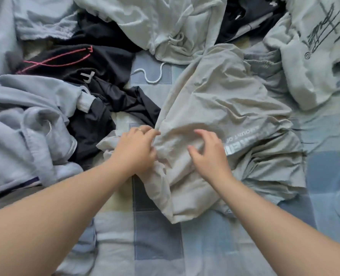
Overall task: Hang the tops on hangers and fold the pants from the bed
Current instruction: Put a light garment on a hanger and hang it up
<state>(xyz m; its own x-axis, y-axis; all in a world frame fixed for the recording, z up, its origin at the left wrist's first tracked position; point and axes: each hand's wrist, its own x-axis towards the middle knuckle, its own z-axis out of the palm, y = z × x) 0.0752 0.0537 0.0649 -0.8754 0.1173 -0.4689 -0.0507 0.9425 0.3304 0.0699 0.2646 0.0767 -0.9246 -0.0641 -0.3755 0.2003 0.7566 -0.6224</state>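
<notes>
A beige garment (pixel 220 100) with pale printed lettering lies crumpled across the middle of the bed. My left hand (pixel 137 148) rests on its left edge, fingers curled into the cloth there. My right hand (pixel 209 152) hovers over the middle of the same garment with fingers spread and bent, holding nothing. Black clothing (pixel 105 62) with red stitched lines lies at the upper left. A light grey sweatshirt (pixel 25 124) is heaped at the left.
A pale green hooded top (pixel 161 22) with a white drawstring (pixel 153 76) lies at the back. Another pale top (pixel 316 52) with dark script print sits at the upper right. The blue patchwork bedcover (pixel 157 240) shows in front.
</notes>
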